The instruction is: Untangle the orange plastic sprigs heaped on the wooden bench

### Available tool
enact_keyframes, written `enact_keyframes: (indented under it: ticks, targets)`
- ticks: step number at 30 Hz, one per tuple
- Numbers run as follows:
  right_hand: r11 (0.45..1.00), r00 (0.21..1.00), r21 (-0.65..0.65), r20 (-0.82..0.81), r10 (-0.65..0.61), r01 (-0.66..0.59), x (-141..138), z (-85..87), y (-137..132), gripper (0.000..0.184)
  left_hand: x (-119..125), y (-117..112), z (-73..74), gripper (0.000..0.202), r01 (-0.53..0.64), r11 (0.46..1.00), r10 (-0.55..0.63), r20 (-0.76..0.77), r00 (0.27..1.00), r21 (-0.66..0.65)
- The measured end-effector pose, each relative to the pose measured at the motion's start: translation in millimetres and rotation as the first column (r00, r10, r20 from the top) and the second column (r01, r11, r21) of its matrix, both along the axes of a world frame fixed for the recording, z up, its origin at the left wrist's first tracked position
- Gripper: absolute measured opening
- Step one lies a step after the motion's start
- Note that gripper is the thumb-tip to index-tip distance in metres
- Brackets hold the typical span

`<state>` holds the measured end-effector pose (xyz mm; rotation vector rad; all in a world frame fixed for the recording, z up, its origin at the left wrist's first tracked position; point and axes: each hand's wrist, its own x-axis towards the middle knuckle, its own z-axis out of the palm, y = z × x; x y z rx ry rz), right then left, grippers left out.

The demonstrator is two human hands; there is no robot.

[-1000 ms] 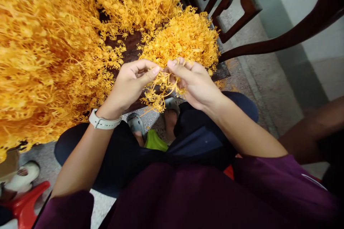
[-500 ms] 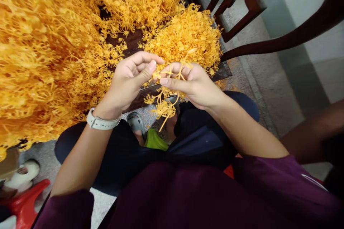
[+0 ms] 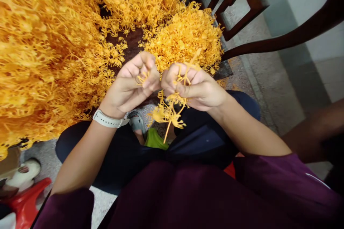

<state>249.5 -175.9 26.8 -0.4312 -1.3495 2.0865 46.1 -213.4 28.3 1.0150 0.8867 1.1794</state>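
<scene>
My left hand is closed, pinching a small bit of yellow plastic between thumb and fingers. My right hand is closed round a branching yellow plastic sprig that hangs down below the fist over my lap. The two fists touch at the knuckles. Just beyond them lies a rounded heap of the same yellow sprigs on a dark wooden table. A much larger yellow pile fills the left of the view. A pale watch is on my left wrist.
A dark wooden chair frame stands at the upper right over a speckled floor. Sandalled feet and a green shoe show below the table. A red stool and a white shoe sit at lower left.
Both hands curled from loose pinches into fists and drew together. The sprig slid lower, now dangling beneath my right hand.
</scene>
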Motion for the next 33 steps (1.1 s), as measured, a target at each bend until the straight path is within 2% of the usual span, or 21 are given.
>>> enact_keyframes:
  ticks: [3,6,9,12,14,17,20,23,27,29,33]
  targets:
    - [1.0,0.999,0.012,-0.053,-0.004,0.005,-1,3.0,0,0.037,-1,1,3.1,0.048,-0.05,0.999,0.05,-0.04,0.998,0.007]
    - [0.993,0.995,-0.071,0.054,-0.086,0.09,-3,4.4,-1,0.032,0,5,0.5,0.036,-0.134,0.989,0.121,-0.181,0.976,-0.058]
    - [0.967,0.975,-0.178,0.164,-0.152,0.181,-6,2.1,0,0.034,1,10,-9.6,0.037,-0.222,0.973,0.194,-0.292,0.937,-0.066]
    - [0.943,0.961,-0.244,0.216,-0.173,0.225,-7,-0.2,0,0.036,0,13,-15.8,0.035,-0.183,0.979,0.15,-0.296,0.943,-0.088]
    - [0.937,0.956,-0.252,0.228,-0.184,0.241,-7,-0.5,0,0.037,0,13,-13.9,0.033,-0.138,0.989,0.115,-0.291,0.95,-0.061]
    - [0.935,0.949,-0.223,0.222,-0.226,0.275,-6,-1.2,1,0.038,-2,10,-4.3,0.039,-0.041,0.999,0.045,-0.35,0.936,0.017]
    - [0.928,0.925,-0.144,0.224,-0.307,0.343,-2,-5.6,7,0.036,-7,7,7.0,0.044,0.039,0.995,0.013,-0.493,0.87,0.096]
    - [0.909,0.891,-0.065,0.241,-0.385,0.411,5,-11.7,15,0.033,-14,6,14.0,0.039,0.073,0.988,0.016,-0.57,0.821,0.133]
    - [0.918,0.884,-0.025,0.278,-0.375,0.397,6,-12.1,16,0.034,-20,8,13.5,0.032,0.041,0.978,0.083,-0.559,0.825,0.206]
    - [0.935,0.896,-0.017,0.293,-0.334,0.355,2,-7.0,12,0.035,-20,10,10.8,0.031,0.004,0.968,0.138,-0.543,0.828,0.252]
    - [0.958,0.915,0.002,0.295,-0.274,0.286,-8,4.6,0,0.037,-16,10,5.7,0.032,-0.02,0.961,0.156,-0.478,0.864,0.277]
